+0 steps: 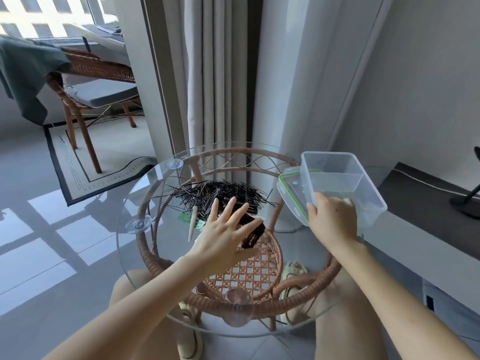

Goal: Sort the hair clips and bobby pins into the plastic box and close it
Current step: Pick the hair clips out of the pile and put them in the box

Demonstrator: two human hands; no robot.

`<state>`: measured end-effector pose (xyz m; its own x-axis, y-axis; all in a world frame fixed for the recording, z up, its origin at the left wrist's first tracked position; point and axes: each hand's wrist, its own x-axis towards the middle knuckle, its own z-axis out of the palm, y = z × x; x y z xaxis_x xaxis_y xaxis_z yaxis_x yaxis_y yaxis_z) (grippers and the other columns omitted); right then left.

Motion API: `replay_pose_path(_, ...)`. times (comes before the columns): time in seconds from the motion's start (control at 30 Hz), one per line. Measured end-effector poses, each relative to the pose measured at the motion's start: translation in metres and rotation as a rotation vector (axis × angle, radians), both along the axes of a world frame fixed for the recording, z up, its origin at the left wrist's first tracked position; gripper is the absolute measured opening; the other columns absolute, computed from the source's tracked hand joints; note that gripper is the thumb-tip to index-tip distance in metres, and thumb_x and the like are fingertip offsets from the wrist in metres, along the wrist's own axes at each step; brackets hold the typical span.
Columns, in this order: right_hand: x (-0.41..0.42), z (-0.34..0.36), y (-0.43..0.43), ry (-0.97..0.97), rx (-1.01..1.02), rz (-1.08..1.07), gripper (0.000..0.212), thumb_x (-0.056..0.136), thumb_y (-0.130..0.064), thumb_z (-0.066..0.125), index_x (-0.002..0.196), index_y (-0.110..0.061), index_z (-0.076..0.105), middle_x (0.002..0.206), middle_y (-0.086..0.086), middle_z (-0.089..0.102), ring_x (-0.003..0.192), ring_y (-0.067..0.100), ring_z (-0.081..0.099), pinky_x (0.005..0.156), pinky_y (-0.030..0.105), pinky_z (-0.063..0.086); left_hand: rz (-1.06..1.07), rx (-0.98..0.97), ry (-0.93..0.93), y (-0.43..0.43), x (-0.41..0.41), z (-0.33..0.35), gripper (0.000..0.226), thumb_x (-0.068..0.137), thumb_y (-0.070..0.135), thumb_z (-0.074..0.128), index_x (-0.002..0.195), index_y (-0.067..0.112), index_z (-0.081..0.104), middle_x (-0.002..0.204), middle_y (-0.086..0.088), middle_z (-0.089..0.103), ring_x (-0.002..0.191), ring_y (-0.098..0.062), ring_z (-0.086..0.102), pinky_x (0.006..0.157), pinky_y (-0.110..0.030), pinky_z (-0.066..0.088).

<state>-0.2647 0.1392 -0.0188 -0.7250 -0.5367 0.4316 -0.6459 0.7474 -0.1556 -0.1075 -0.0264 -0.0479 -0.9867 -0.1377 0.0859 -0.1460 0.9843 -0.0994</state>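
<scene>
A heap of black bobby pins (220, 194) lies on the round glass table (145, 250). My left hand (226, 235) hovers over the heap's near side, fingers spread, nothing in it. Under its fingers lie dark hair clips (253, 237), and a pale long clip (192, 224) lies just to its left. My right hand (333, 219) grips the near rim of the clear plastic box (340, 183), which is tilted up at the table's right edge and looks empty, with a divider inside. Its green-edged lid (292, 189) lies under and beside the box.
The glass top rests on a rattan frame (259, 276) with suction cups. My knees are under the near edge. A wicker chair (98, 81) stands back left, curtains hang behind the table, and a low grey bench (415, 229) runs along the right.
</scene>
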Motion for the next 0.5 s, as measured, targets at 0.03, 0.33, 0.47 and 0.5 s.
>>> replay_pose_path(0.03,0.005,0.000,0.001,0.022,-0.017,0.015,0.019,0.079,-0.006,0.066,0.063,-0.001,0.057,0.052,0.015,0.061,0.048,0.030,0.054,0.063,0.034,0.037,0.017,0.016,0.001,-0.001,-0.002,0.000,0.078,0.079,0.075,0.004,0.139,0.034,0.033,0.148,-0.012,0.036,0.138,-0.040,0.025,0.108,-0.064,0.005)
replay_pose_path(0.33,0.073,0.005,-0.012,-0.020,0.086,0.455,0.066,0.075,-0.041,0.069,0.131,-0.015,0.046,0.130,0.006,0.052,0.119,0.023,0.048,0.107,0.037,0.037,0.325,0.264,0.299,-0.007,0.024,0.009,0.071,0.080,0.070,0.018,0.137,0.032,0.039,0.147,-0.004,0.037,0.138,-0.025,0.030,0.115,-0.045,0.021)
replay_pose_path(0.47,0.071,-0.011,-0.037,-0.361,0.347,0.413,0.094,0.074,-0.064,0.057,0.147,-0.031,0.008,0.155,0.008,0.011,0.138,0.029,0.018,0.113,0.042,0.019,0.529,0.382,0.259,-0.015,0.050,0.015,0.063,0.082,0.065,0.041,0.136,0.034,0.039,0.140,-0.005,0.042,0.129,-0.022,0.039,0.106,-0.038,0.034)
replay_pose_path(0.5,0.068,-0.014,-0.043,-0.365,0.345,0.401,0.094,0.072,-0.068,0.055,0.146,-0.032,0.009,0.154,0.008,0.016,0.136,0.029,0.021,0.112,0.042,0.022,0.529,0.435,0.188,-0.016,0.055,0.013,0.065,0.079,0.066,0.044,0.137,0.037,0.035,0.139,-0.004,0.041,0.128,-0.020,0.038,0.106,-0.037,0.035)
